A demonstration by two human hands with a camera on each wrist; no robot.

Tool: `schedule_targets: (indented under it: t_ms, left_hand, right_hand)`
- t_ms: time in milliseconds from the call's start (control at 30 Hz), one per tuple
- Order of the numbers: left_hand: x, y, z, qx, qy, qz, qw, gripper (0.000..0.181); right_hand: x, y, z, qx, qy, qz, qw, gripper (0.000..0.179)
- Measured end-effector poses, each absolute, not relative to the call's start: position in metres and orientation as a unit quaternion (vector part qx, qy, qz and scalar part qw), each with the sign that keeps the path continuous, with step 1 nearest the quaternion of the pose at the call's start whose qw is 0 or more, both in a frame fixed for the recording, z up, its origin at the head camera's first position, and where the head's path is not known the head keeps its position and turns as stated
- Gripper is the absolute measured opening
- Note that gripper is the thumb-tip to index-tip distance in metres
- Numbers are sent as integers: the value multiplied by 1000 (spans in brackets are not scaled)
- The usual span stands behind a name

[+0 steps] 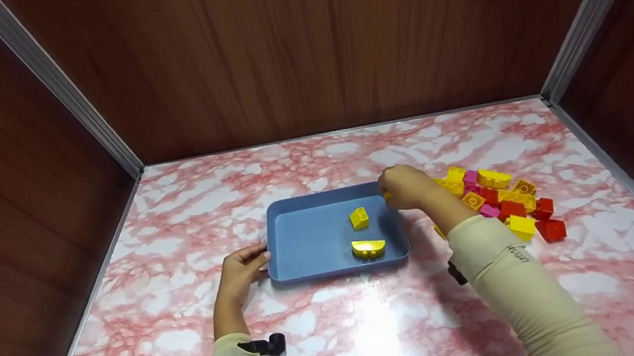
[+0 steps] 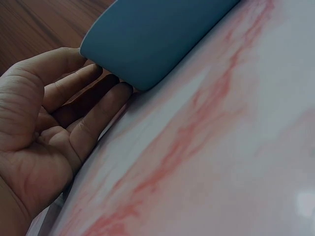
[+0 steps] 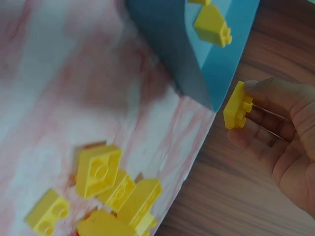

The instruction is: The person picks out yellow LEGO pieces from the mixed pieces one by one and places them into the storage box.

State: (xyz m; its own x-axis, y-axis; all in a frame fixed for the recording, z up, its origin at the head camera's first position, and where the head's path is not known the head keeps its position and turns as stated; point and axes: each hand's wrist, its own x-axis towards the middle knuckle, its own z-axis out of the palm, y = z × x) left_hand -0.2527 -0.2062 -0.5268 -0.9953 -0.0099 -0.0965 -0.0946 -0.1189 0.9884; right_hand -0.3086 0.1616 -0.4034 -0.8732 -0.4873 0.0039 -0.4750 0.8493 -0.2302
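A blue tray (image 1: 337, 271) stands on the table with two yellow toy building bricks inside: a sloped one (image 1: 359, 218) and a curved one (image 1: 368, 248) with its studs toward me. My left hand (image 1: 243, 272) touches the tray's left end; in the left wrist view its fingers rest against the outer wall near a corner. Over the tray's far right corner, my right hand (image 1: 408, 186) pinches a small yellow brick (image 3: 235, 108) between thumb and fingers. That brick is mostly hidden by the hand in the head view.
Right of the tray lies a loose pile of yellow, red (image 1: 551, 230) and pink (image 1: 489, 211) bricks, partly behind my right forearm. Dark wood panels (image 1: 317, 56) enclose the marbled red-and-white table (image 1: 149, 310) at the back and sides.
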Motion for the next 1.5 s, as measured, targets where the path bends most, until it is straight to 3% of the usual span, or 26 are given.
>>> schedule_targets:
  t_ms: [1067,1500]
  left_hand:
    - [-254,-208,-529,-37,673,738,32,34]
    - [-254,-210,-529,-38,669,742,35,34]
  right_hand:
    - [-315,135,-439,-210,964,-126,103,25]
    - [-311,144,-420,-233,956,-164,68,31]
